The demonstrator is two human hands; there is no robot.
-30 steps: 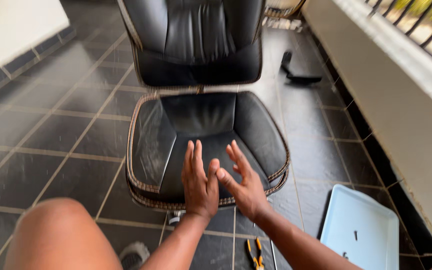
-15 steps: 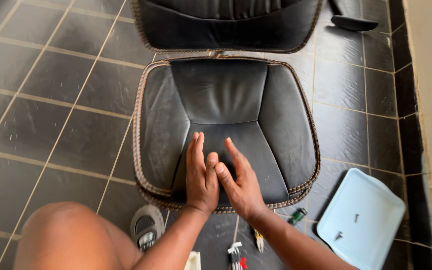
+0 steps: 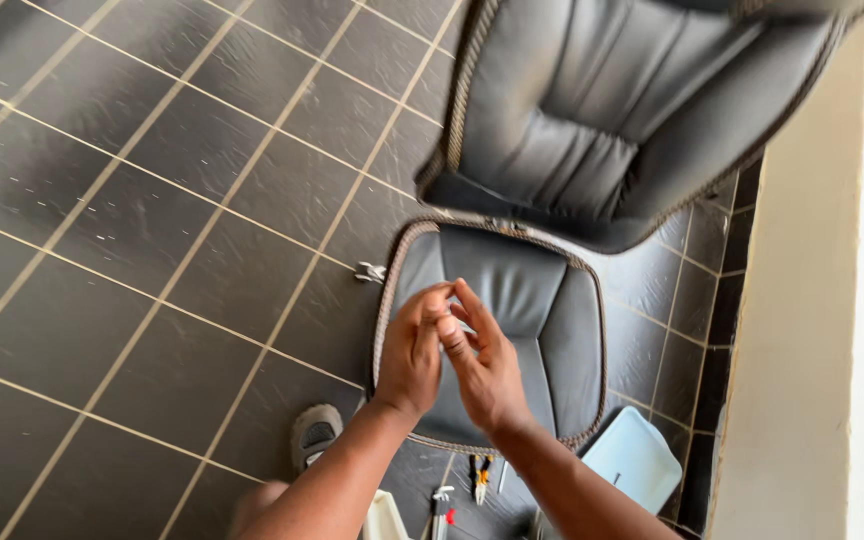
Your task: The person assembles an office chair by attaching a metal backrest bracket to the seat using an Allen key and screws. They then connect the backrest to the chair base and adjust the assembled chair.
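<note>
Left hand (image 3: pixel 410 352) and right hand (image 3: pixel 487 362) meeting above the black seat cushion (image 3: pixel 537 300), fingers (image 3: pixel 430 297) pinched together at the tips; anything gripped too small to tell. Cushion directly below on the floor (image 3: pixel 152 250), long axis toward the backrest (image 3: pixel 602 110).

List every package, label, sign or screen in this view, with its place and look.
None shows: no package, label, sign or screen.
The left hand and right hand meet above a black seat cushion on dark floor tiles.
A pale blue tray lies bottom right.
</note>
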